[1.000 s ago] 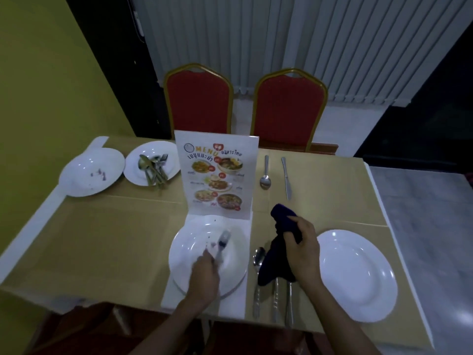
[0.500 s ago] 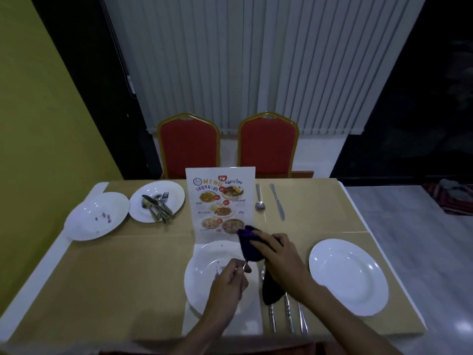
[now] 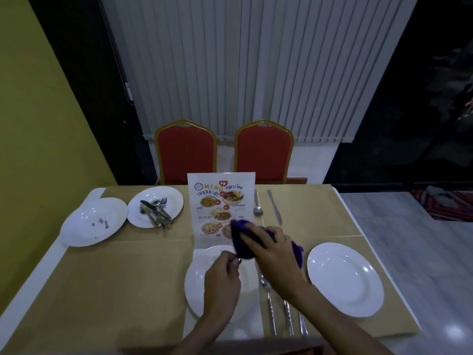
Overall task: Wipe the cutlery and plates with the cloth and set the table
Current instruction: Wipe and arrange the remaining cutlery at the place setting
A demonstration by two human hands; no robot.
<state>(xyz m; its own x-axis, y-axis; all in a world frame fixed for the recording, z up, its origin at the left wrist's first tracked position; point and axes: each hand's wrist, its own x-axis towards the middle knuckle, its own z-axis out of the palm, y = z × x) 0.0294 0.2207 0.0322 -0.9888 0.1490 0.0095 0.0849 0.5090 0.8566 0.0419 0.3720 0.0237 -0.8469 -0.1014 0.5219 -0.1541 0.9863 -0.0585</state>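
Observation:
My right hand (image 3: 271,252) grips a purple cloth (image 3: 243,235) and wraps it over the head of a fork. My left hand (image 3: 222,280) pinches the fork's handle (image 3: 238,260); the tines are hidden in the cloth. Both hands hover above a white plate (image 3: 197,285) at the near middle of the table. Three pieces of cutlery (image 3: 270,308) lie side by side just right of that plate. A clean white plate (image 3: 345,278) sits at the near right. At the far left are a smudged plate (image 3: 94,221) and a plate holding several pieces of cutlery (image 3: 154,207).
A standing menu card (image 3: 221,201) is at the table's middle, just beyond my hands. A spoon (image 3: 257,206) and a knife (image 3: 275,207) lie at the far side. Two red chairs (image 3: 186,152) stand behind the table (image 3: 115,278). A yellow wall runs along the left.
My right hand brought the cloth left over the fork's head, which my left hand lifted off the plate. The camera tilted up, showing more of the room.

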